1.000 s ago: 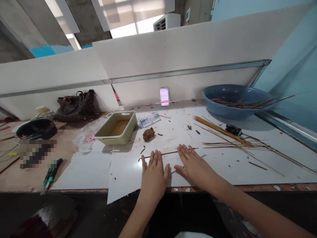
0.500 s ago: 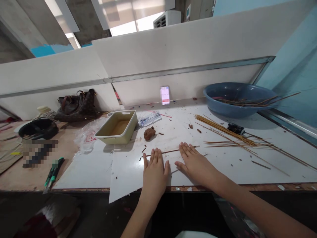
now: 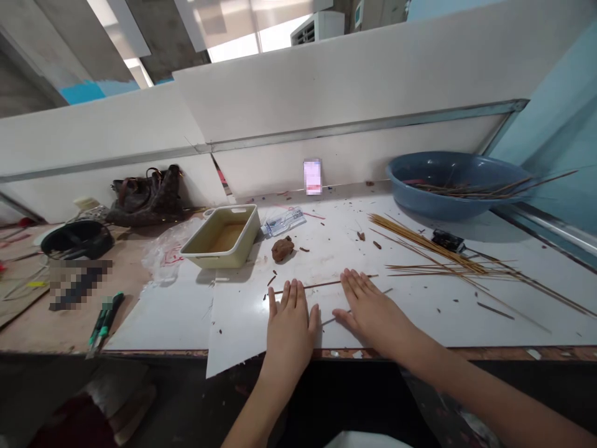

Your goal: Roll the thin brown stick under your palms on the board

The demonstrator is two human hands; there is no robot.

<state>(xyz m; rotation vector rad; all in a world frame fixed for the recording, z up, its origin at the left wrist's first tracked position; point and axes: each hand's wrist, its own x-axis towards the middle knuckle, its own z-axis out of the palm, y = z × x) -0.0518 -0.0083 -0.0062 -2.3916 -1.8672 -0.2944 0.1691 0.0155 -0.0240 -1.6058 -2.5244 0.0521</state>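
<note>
Thin stick lies unheld beneath the flat, open left hand and right hand; more sticks lie loose toward the desk's right end.

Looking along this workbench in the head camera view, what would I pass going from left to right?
Green-handled tools, then a cream tray, then the left hand, then the right hand, then a small black object.

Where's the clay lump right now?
Head view: the clay lump sits on the white board, right of the cream tray, above the left hand.
</note>
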